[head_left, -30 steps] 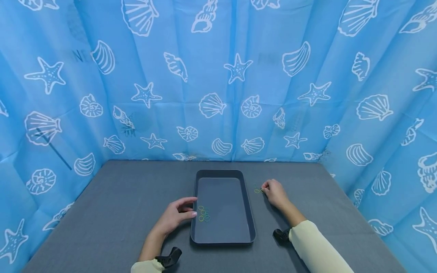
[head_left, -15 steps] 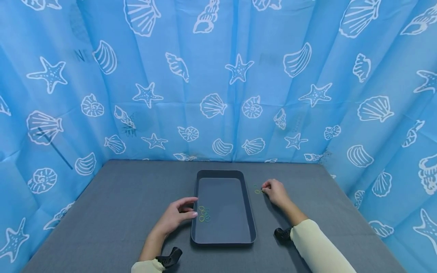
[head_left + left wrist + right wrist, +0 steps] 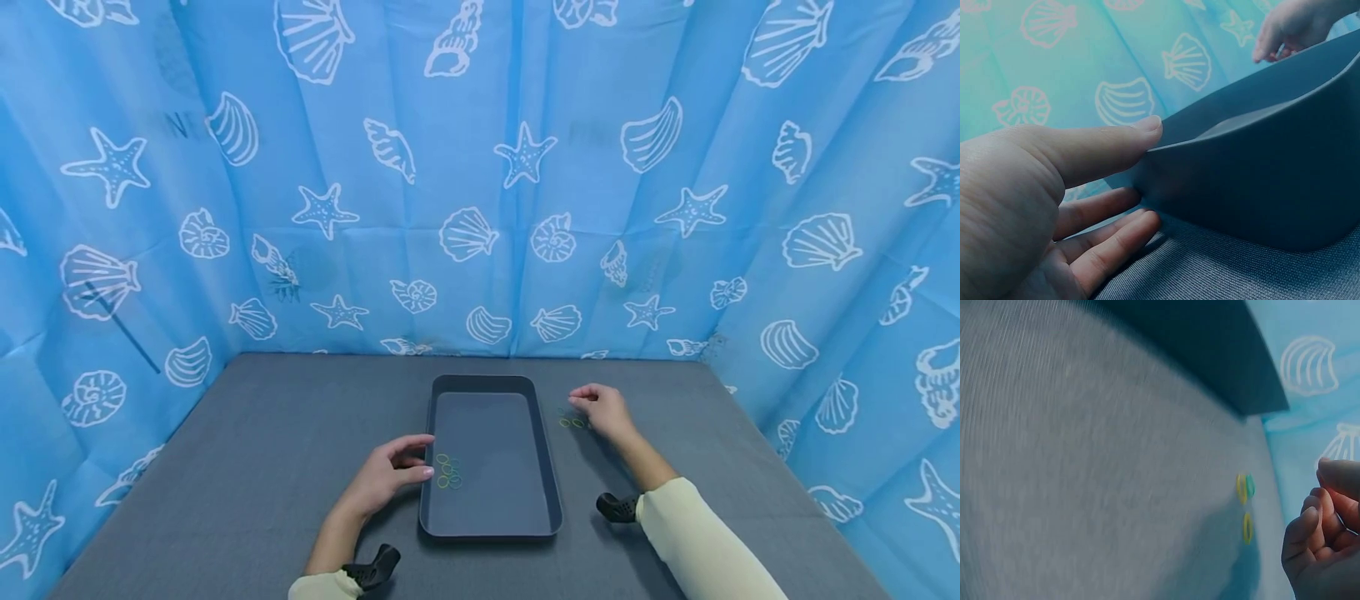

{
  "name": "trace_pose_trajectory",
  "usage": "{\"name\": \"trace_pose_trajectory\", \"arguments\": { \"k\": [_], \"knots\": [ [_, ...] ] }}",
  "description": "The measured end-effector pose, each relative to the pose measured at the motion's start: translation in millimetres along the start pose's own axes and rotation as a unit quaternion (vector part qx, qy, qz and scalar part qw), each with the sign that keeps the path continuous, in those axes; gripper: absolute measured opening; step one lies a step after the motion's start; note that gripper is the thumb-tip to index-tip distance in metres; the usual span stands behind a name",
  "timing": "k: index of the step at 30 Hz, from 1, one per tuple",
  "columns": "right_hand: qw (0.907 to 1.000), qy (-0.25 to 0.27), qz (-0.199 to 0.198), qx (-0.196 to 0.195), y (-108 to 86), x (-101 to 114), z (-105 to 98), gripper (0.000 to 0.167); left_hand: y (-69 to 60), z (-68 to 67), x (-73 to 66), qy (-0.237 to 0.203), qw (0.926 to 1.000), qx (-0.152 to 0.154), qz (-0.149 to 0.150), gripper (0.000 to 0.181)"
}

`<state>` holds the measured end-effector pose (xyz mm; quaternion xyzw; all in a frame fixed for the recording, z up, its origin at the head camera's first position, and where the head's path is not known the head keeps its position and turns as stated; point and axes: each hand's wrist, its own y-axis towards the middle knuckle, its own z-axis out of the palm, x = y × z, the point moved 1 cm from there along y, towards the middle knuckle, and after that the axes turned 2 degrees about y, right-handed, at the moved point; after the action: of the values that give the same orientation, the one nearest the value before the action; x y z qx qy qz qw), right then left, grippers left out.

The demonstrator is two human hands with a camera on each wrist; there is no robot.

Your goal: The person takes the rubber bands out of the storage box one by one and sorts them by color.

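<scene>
A dark grey rectangular baking pan [image 3: 491,521] lies on the table. Inside it, near the left wall, several yellow and green rubber bands [image 3: 448,472] sit in a small cluster. My left hand [image 3: 386,477] rests at the pan's left side, thumb at the rim and loosely bent fingers by the outer wall. Right of the pan, my right hand [image 3: 603,410] hovers above the table, thumb and forefinger tips together. Whether something thin is between them cannot be seen. Below it lie two yellow rubber bands [image 3: 1247,528] and a green rubber band [image 3: 1250,485].
Grey cloth covers the table [image 3: 300,400]. A blue curtain [image 3: 480,167] with white shells and starfish hangs behind and along both sides. Each wrist carries a black camera mount [image 3: 372,567].
My right hand has lifted from the rubber bands and moved slightly away, uncovering a yellow one on the table. The left hand, the pan and the bands inside it stay put.
</scene>
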<state>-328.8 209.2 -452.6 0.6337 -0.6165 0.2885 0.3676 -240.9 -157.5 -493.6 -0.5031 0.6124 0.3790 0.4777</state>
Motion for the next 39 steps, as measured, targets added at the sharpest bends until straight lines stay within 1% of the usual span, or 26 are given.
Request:
{"name": "trace_pose_trajectory", "arguments": {
  "k": [2, 7, 11, 18, 22, 26, 29, 32, 36, 39],
  "knots": [
    [0.9997, 0.021, 0.011, 0.0, -0.6, 6.2, 2.3, 0.014, 0.1, 0.2, 0.2, 0.0, 1.0, 0.0, 0.001, 0.05],
    [0.9962, 0.079, 0.035, 0.015, -2.5, 25.3, 9.2, 0.016, 0.3, 0.1, 1.1, 0.001, 1.0, 0.002, 0.005, 0.051],
    [0.9934, 0.103, 0.042, 0.026, -5.4, 40.9, 15.8, 0.018, 0.0, -0.4, 1.3, 0.001, 1.0, 0.004, 0.007, 0.05],
    [0.9912, 0.12, 0.019, 0.053, -4.4, 60.2, 32.6, 0.014, -0.8, -1.0, 0.0, -0.001, 1.0, 0.003, 0.006, 0.051],
    [0.9903, 0.12, 0.013, 0.069, -5.4, 69.8, 44.6, 0.012, 0.0, -0.8, 1.1, 0.001, 1.0, 0.002, 0.007, 0.05],
    [0.9889, 0.118, 0.012, 0.09, -6.0, 75.1, 56.9, 0.01, 0.3, -0.1, 1.3, 0.003, 1.0, 0.001, 0.007, 0.05],
    [0.987, 0.112, 0.002, 0.116, -6.9, 78.2, 65.1, 0.01, 0.5, 0.0, 1.2, 0.003, 1.0, 0.0, 0.007, 0.05],
    [0.9819, 0.113, -0.018, 0.151, -8.0, 81.5, 72.9, 0.01, 0.5, 0.0, 1.2, 0.002, 1.0, -0.001, 0.006, 0.05],
    [0.9705, 0.106, -0.044, 0.212, -10.3, 86.9, 82.9, 0.012, 0.4, 0.0, 1.0, 0.001, 1.0, 0.0, 0.006, 0.05],
    [0.9598, 0.083, -0.058, 0.262, -11.2, 90.2, 89.9, 0.017, 0.7, 0.1, 0.2, 0.002, 1.0, 0.003, 0.006, 0.051]
  ]
}}
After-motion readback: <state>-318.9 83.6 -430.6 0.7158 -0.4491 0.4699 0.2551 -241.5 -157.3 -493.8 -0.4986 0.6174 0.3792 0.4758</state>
